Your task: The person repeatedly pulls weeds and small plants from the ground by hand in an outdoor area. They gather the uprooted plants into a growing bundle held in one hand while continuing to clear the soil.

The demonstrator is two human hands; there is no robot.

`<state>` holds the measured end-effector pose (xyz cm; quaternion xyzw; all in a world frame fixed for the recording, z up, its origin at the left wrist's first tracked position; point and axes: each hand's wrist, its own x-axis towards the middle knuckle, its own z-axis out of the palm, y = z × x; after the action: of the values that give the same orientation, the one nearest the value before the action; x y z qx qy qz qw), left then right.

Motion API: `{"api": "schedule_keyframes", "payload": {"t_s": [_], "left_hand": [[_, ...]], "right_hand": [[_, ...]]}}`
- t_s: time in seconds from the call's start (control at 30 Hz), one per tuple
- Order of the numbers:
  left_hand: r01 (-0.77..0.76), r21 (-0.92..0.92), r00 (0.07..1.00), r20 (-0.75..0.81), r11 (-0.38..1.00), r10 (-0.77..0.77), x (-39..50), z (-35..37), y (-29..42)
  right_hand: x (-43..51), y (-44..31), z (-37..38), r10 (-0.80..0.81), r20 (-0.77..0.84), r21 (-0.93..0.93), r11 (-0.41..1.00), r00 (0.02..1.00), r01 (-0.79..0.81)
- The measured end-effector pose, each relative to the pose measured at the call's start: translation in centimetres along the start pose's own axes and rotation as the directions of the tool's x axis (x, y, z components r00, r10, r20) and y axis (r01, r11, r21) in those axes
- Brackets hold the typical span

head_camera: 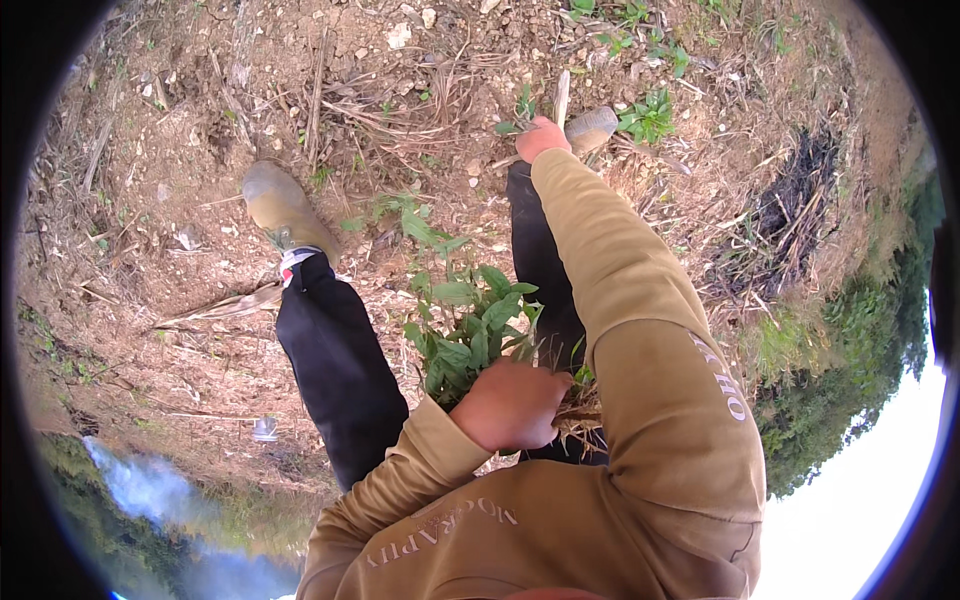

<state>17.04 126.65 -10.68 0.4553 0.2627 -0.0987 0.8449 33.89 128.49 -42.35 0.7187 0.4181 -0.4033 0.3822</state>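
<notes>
My left hand (pixel 514 405) is closed around a bunch of uprooted leafy green weeds (pixel 472 330), held close to my body between my legs. Dry brown roots and stalks (pixel 581 412) stick out on the right side of that fist. My right arm reaches far out past my right knee. At its end, my right hand (pixel 544 139) grips a small green plant (pixel 517 120) low over the soil, just beside my right shoe (pixel 592 129). The fingers of both hands are partly hidden.
Stony brown soil (pixel 187 135) with dry stalks surrounds my left shoe (pixel 281 206). A green weed (pixel 649 116) grows beyond the right shoe. To the right lies a heap of charred stalks (pixel 780 210). A pale bucket-like container (pixel 265 429) stands behind at left, near smoke (pixel 142 480).
</notes>
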Motion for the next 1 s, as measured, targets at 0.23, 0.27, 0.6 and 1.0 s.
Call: {"api": "schedule_keyframes", "payload": {"t_s": [0.23, 0.27, 0.6, 1.0], "left_hand": [[-0.014, 0.054, 0.999, 0.051, 0.998, 0.012, 1.0, 0.1, 0.2], [-0.020, 0.058, 0.998, 0.054, 0.998, 0.017, 1.1, 0.1, 0.3], [0.070, 0.051, 0.992, 0.099, 0.996, -0.075, 3.0, -0.8, 0.9], [0.260, 0.088, 0.931, 0.240, 0.962, -0.274, 6.3, -1.9, 0.5]], "right_hand": [[-1.2, 3.5, -1.6, -0.502, 0.123, 0.150, 0.862, 0.856, 0.484], [-2.0, 3.8, -1.8, -0.591, 0.177, 0.256, 0.800, 0.787, 0.543], [2.9, 16.2, -10.0, -0.010, -0.316, 0.386, 0.912, 0.949, 0.138], [12.8, 15.9, -10.1, 0.378, -0.236, 0.157, 0.924, 0.895, -0.349]]}}
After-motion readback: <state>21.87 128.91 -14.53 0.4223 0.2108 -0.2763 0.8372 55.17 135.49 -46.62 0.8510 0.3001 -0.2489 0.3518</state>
